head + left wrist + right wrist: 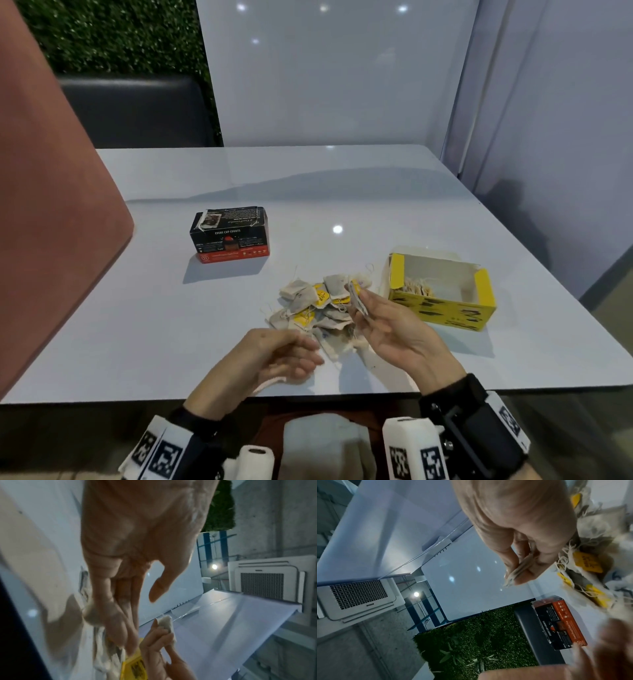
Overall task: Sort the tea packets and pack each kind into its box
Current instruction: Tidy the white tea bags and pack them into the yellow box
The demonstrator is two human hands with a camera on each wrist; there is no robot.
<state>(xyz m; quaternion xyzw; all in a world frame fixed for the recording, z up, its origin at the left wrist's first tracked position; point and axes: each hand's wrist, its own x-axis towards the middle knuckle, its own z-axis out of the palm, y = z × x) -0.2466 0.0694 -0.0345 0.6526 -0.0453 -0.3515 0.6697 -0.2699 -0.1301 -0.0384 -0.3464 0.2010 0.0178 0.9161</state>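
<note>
A pile of tea bags, some with yellow tags and some plain, lies on the white table. My right hand pinches one tea bag between thumb and fingers, just above the pile's right edge; the bag also shows in the right wrist view and the left wrist view. My left hand hovers at the pile's near edge with loosely curled fingers, holding nothing. The open yellow box to the right holds several bags. The shut black-and-red box stands to the left.
A glossy white partition rises behind the table, and another panel lines the right side. A pink padded seat back stands at the left, with a dark seat beyond it. The table's near edge is just under my wrists.
</note>
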